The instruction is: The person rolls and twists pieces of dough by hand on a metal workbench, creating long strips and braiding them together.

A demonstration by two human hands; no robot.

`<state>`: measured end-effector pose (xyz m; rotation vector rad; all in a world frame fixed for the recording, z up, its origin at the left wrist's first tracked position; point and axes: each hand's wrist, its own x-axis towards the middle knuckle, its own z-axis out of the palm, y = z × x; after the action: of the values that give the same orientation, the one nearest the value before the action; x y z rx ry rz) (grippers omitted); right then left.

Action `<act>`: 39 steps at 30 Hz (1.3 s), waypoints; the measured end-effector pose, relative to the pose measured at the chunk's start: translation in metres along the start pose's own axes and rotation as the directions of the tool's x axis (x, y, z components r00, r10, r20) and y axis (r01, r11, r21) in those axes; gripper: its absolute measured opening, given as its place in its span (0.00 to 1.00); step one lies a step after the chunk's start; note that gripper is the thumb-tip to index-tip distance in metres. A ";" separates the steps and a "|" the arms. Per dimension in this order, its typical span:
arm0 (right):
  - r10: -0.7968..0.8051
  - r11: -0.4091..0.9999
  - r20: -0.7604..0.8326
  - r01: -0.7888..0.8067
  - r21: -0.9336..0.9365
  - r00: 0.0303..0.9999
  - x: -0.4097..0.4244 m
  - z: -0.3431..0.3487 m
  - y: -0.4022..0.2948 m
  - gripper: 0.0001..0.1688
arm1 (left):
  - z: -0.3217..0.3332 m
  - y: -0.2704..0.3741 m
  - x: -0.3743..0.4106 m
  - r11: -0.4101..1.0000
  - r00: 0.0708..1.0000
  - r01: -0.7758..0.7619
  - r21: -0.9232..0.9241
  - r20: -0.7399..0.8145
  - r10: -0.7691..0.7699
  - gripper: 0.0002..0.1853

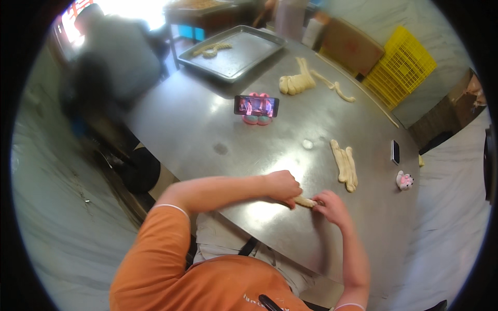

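Between my hands, just above the metal table (272, 151) near its front edge, is a short twisted piece of dough (304, 201). My left hand (286, 187) grips its left end, fingers curled around it. The fingers of my right hand (330, 206) pinch its right end. Several dough strips (344, 165) lie side by side above my right hand. Farther back rests a pile of thick dough strips (297, 82), with a thin curved strip (342, 91) to its right.
A phone (256, 106) stands in a pink holder mid-table. Behind it, a metal tray (249, 54) holds twisted dough pieces (212, 49). A second phone (395, 152) and a small pink-and-white figure (404, 180) lie right. Yellow crates (408, 62) stand at the back. A blurred person (116, 58) is at left.
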<state>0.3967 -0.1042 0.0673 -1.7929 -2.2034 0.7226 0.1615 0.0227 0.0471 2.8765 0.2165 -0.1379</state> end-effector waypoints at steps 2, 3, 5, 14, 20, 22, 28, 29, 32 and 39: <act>-0.206 0.978 -0.161 0.195 -0.079 0.965 0.044 -0.021 -0.021 0.09 | -0.038 -0.031 -0.037 0.982 0.980 0.166 0.093 -0.127 -0.154 0.22; -0.109 0.993 -0.286 0.116 0.006 0.952 0.073 -0.041 -0.054 0.14 | -0.047 -0.076 -0.066 0.966 0.923 0.155 0.209 -0.380 -0.066 0.18; -0.151 0.984 -0.761 0.173 -0.052 0.631 0.098 -0.073 -0.099 0.33 | -0.129 -0.108 -0.118 0.885 0.600 0.288 0.365 -0.789 0.130 0.19; -0.062 0.984 -0.584 0.147 0.098 0.810 0.067 0.028 -0.041 0.26 | -0.053 -0.102 -0.132 0.901 0.637 0.426 0.087 -0.736 -0.230 0.16; 0.077 0.961 -0.755 -0.251 -0.118 0.651 -0.021 0.045 0.077 0.25 | 0.015 -0.055 -0.011 0.977 0.764 0.148 -0.153 -0.610 -0.211 0.18; 0.130 0.914 -0.804 -0.385 -0.131 0.581 -0.039 0.046 0.101 0.28 | 0.018 -0.045 0.043 0.972 0.770 0.120 -0.203 -0.598 -0.220 0.20; 0.184 0.901 -0.808 -0.425 -0.089 0.560 -0.019 0.043 0.093 0.28 | 0.023 -0.075 0.177 0.957 0.678 0.275 -0.095 -0.686 -0.263 0.25; 0.190 0.903 -0.807 -0.422 -0.080 0.560 -0.020 0.043 0.093 0.28 | 0.019 -0.080 0.189 0.938 0.673 0.343 -0.040 -0.687 -0.275 0.26; 0.244 0.905 -0.814 -0.426 -0.005 0.528 -0.022 0.046 0.102 0.27 | 0.002 -0.089 0.203 0.969 0.855 0.196 -0.151 -0.457 -0.245 0.24; 0.237 0.914 -0.802 -0.405 -0.007 0.548 -0.021 0.047 0.099 0.29 | -0.063 -0.026 0.180 0.891 0.892 0.444 0.099 -0.148 -0.428 0.10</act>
<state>0.4651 -0.1223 -0.0192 -2.0719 -1.3676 -0.2760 0.3395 0.0880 0.0816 2.9153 0.9137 -0.0578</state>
